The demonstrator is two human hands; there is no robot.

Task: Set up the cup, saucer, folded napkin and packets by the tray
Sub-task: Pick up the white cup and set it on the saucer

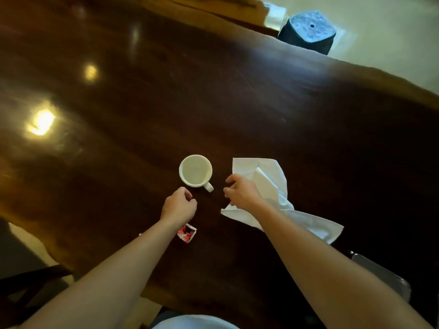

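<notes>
A white cup (195, 170) stands upright on the dark wooden table (261, 110), its handle pointing toward me. To its right a white cloth napkin (268, 179) lies loose and crumpled. My right hand (241, 193) hovers over the napkin's left edge with fingers spread and curled; no grip on it shows. My left hand (179, 205) is just below the cup with fingers curled in, apart from the cup. A red, white and black packet (187, 233) lies by my left wrist, partly hidden by it. No saucer or tray is in view.
A dark stool (308, 32) stands beyond the table's far edge at the upper right. A grey object (380, 274) shows at the table's near right edge. A dark chair (31, 281) sits at the lower left.
</notes>
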